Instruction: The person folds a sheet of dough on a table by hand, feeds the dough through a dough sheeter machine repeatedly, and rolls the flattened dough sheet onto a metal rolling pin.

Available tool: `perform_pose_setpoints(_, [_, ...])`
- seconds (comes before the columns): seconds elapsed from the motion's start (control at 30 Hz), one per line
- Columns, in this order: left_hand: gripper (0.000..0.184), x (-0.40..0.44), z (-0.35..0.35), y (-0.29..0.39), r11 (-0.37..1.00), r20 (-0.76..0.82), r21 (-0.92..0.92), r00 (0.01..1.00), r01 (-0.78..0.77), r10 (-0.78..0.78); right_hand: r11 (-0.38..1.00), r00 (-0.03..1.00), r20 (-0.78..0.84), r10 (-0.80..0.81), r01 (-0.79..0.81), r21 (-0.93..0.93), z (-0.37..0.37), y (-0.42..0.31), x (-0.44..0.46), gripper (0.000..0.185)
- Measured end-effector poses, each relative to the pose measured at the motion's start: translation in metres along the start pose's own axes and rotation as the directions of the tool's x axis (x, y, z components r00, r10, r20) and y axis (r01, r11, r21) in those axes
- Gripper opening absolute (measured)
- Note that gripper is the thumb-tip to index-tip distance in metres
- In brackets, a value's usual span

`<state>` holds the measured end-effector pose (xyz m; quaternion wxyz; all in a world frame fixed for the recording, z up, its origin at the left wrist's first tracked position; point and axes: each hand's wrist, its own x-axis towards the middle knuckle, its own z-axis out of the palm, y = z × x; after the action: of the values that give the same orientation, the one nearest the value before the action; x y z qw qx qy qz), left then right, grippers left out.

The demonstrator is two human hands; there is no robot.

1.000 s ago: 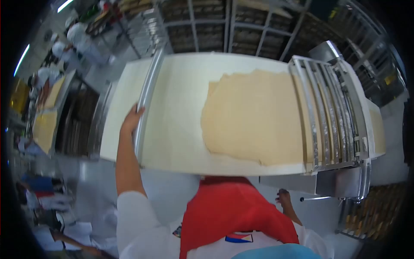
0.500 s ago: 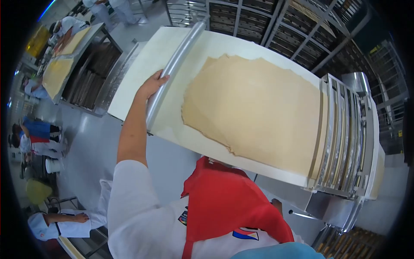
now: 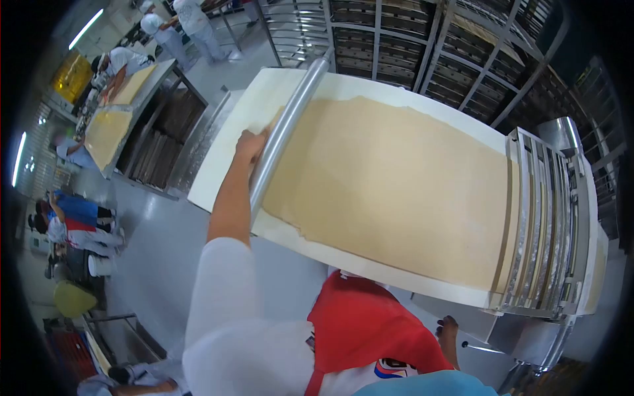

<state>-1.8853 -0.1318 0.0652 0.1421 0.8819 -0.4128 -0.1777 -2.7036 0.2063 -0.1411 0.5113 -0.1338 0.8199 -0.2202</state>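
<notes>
A wide sheet of pale dough [image 3: 396, 191] lies on a white belt table [image 3: 224, 158]. Across its left end runs a long metal roller [image 3: 284, 135], and a strip of dough edge shows on the roller's far side. My left hand [image 3: 249, 146] is closed against the left side of the roller, fingers curled and partly hidden behind it. Low on the right, my right hand [image 3: 448, 327] hangs beside the table, fingers loosely bent and a little apart, with nothing visible in it. A metal lever [image 3: 482, 347] sticks out near it.
Slatted metal machinery [image 3: 545, 221] borders the table's right end. Tall racks [image 3: 396, 46] with dark trays stand behind. At left, co-workers [image 3: 125, 63] work at another table [image 3: 125, 142] with dough sheets. More people [image 3: 82, 221] stand further down the left.
The dough sheet has moved left along the table, and its edge now passes the roller. My left hand has shifted to the roller's left side. My right hand shows more fully.
</notes>
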Motion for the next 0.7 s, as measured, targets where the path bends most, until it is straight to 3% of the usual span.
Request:
perform_pose_setpoints(0.03, [0.073, 0.013, -0.012, -0.008, 0.992, 0.056, 0.085, 0.994, 0.088, -0.093, 0.999, 0.999, 0.004, 0.038, -0.038, 0.034, 0.004, -0.002, -0.003, 0.05])
perform_pose_setpoints(0.07, [0.066, 0.03, -0.01, -0.021, 0.992, 0.017, 0.128, 1.0, -0.021, 0.019, 0.997, 0.998, 0.064, 0.023, -0.028, 0.076, 0.002, -0.009, -0.017, 0.049])
perform_pose_setpoints(0.13, [0.062, 0.054, -0.021, -0.018, 0.978, 0.081, 0.179, 0.993, -0.102, 0.089, 0.998, 0.996, 0.083, -0.034, 0.029, 0.055, -0.002, -0.01, -0.024, 0.049])
perform_pose_setpoints(0.17, [0.059, 0.047, -0.033, -0.01, 0.961, 0.141, 0.224, 0.981, -0.162, 0.133, 0.996, 0.989, 0.116, -0.093, 0.092, 0.015, -0.006, -0.006, -0.028, 0.048])
perform_pose_setpoints(0.23, [0.058, 0.01, -0.048, 0.029, 0.946, 0.081, 0.252, 0.979, -0.203, 0.189, 0.997, 0.992, 0.097, -0.08, 0.081, -0.005, -0.01, 0.004, -0.027, 0.046])
perform_pose_setpoints(0.33, [0.059, -0.062, -0.044, 0.087, 0.906, 0.145, 0.292, 0.95, -0.307, 0.275, 0.999, 0.995, 0.084, -0.046, 0.047, -0.013, -0.014, 0.027, -0.036, 0.042])
perform_pose_setpoints(0.4, [0.058, -0.111, -0.036, 0.113, 0.913, -0.217, 0.335, 0.924, -0.233, 0.316, 1.0, 0.998, 0.058, 0.021, -0.022, 0.014, -0.015, 0.038, -0.031, 0.041])
perform_pose_setpoints(0.43, [0.058, -0.124, -0.011, 0.11, 0.915, -0.225, 0.335, 0.924, -0.226, 0.311, 1.0, 0.998, 0.064, 0.016, -0.016, 0.011, -0.015, 0.048, -0.031, 0.041])
perform_pose_setpoints(0.5, [0.059, -0.131, 0.041, 0.094, 0.769, -0.389, 0.629, 0.809, -0.117, 0.441, 0.992, 0.996, 0.071, 0.053, -0.061, 0.109, -0.013, 0.072, -0.032, 0.04])
perform_pose_setpoints(0.53, [0.059, -0.138, 0.036, 0.106, 0.775, -0.401, 0.622, 0.806, -0.109, 0.435, 0.984, 0.995, 0.07, 0.067, -0.077, 0.159, -0.014, 0.078, -0.028, 0.039])
perform_pose_setpoints(0.57, [0.063, -0.147, 0.023, 0.125, 0.768, -0.13, 0.6, 0.92, -0.224, 0.37, 0.972, 0.994, 0.068, 0.081, -0.094, 0.216, -0.015, 0.083, -0.019, 0.039])
perform_pose_setpoints(0.6, [0.065, -0.15, 0.021, 0.128, 0.767, 0.017, 0.578, 0.943, -0.28, 0.331, 0.935, 0.976, 0.102, 0.195, -0.216, 0.28, -0.016, 0.087, -0.008, 0.037])
perform_pose_setpoints(0.63, [0.067, -0.153, 0.018, 0.132, 0.774, 0.164, 0.542, 0.945, -0.327, 0.285, 0.938, 0.977, 0.1, 0.19, -0.211, 0.277, -0.017, 0.093, -0.003, 0.037])
perform_pose_setpoints(0.7, [0.073, -0.142, 0.01, 0.118, 0.814, -0.141, 0.491, 0.894, -0.31, 0.426, 0.927, 0.977, 0.079, 0.196, -0.211, 0.311, -0.015, 0.106, 0.004, 0.038])
